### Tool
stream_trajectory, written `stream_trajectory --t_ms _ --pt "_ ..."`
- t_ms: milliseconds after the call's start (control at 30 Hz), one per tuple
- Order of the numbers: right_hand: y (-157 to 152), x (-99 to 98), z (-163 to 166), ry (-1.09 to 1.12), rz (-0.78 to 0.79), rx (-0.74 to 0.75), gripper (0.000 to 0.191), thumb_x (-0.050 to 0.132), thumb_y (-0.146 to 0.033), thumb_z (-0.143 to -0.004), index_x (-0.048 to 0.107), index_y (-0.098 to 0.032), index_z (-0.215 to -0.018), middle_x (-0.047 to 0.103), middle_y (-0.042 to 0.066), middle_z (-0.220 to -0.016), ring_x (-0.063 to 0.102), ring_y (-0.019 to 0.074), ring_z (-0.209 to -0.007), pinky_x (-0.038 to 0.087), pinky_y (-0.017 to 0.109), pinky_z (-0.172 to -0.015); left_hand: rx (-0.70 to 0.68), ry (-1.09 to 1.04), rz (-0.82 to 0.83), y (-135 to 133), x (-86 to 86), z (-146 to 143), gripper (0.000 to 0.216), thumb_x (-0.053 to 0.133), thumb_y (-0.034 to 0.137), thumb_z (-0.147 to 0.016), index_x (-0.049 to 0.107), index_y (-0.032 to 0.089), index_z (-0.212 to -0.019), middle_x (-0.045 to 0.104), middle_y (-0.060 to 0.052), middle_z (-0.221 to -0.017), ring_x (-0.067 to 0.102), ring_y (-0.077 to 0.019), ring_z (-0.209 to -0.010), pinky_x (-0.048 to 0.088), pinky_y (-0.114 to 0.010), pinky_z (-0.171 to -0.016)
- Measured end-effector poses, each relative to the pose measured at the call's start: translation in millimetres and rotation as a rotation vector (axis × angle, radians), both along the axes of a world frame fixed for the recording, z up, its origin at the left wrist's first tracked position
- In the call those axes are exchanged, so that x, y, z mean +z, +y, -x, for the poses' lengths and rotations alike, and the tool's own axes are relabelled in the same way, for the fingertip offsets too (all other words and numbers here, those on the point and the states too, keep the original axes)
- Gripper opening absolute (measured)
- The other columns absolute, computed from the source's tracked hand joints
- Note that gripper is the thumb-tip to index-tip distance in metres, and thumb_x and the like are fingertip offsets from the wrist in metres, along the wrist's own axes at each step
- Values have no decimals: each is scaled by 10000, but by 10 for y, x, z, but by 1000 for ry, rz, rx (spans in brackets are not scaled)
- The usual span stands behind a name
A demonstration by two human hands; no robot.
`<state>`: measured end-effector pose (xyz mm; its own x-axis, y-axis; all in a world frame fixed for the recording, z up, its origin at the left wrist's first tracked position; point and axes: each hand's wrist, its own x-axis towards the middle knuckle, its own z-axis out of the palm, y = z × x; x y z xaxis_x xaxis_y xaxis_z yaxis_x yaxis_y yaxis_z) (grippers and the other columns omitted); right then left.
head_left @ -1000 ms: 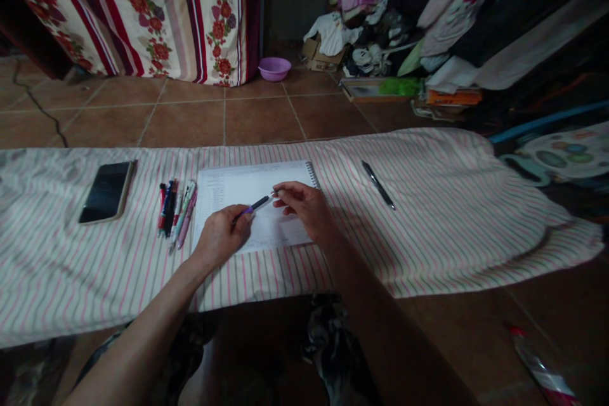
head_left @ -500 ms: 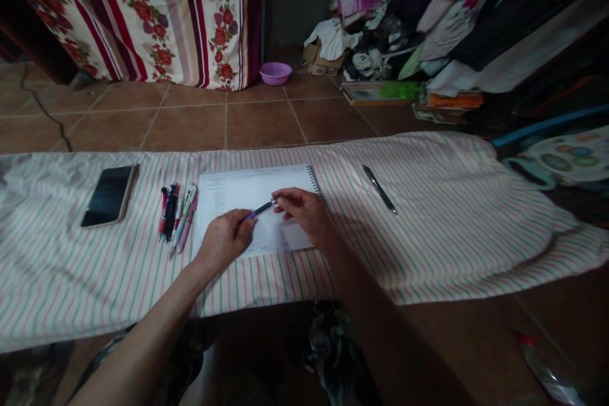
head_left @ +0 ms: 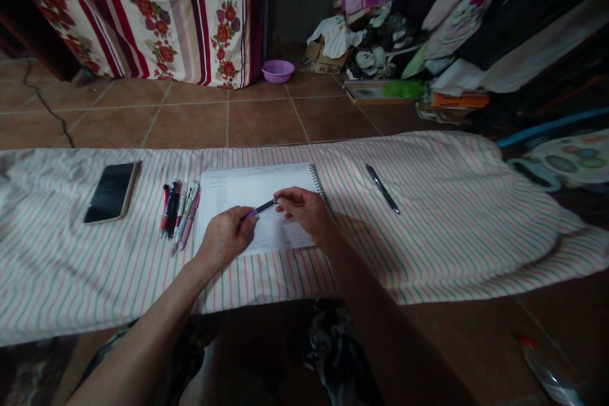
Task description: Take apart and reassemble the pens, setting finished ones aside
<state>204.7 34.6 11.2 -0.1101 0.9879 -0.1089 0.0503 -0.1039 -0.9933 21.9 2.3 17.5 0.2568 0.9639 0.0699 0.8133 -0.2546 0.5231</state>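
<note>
A purple pen (head_left: 259,209) is held over a spiral notebook (head_left: 252,190) that lies open on a striped cloth (head_left: 428,222). My left hand (head_left: 223,238) grips the pen's lower end with closed fingers. My right hand (head_left: 304,212) pinches its upper tip. Both hands rest on the notebook's near half. Left of the notebook lie several coloured pens (head_left: 178,209) side by side.
A dark phone (head_left: 111,191) lies at the left on the cloth. A black pen (head_left: 382,188) lies alone to the right. Beyond are tiled floor, a purple bowl (head_left: 278,70), a flowered hanging sheet (head_left: 157,13) and a heap of clothes (head_left: 404,13). A bottle (head_left: 547,371) lies at bottom right.
Both hands hold the pen much as before, settling a little lower toward the page. The view has shifted slightly.
</note>
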Motion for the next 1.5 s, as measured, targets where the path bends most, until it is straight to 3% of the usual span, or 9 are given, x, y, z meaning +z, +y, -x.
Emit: stream_trajectory --t_ms 667,1500 --pt "20 -24 -13 -15 2 32 159 613 -248 -688 647 -174 -825 653 -3 -705 611 101 -630 449 186 -498 -16 56 -56 4 -12 2 267 399 294 -871 619 172 -959 663 -53 -865 622 -180 -791 444 -263 -692" --pt "-19 -11 3 -148 -35 75 202 579 -357 -738 601 -160 -779 629 6 -670 594 98 -558 441 184 -462 -6 96 -113 -14 1 -6 261 397 294 -867 613 180 -959 596 -28 -761 540 -134 -635 395 -248 -602"
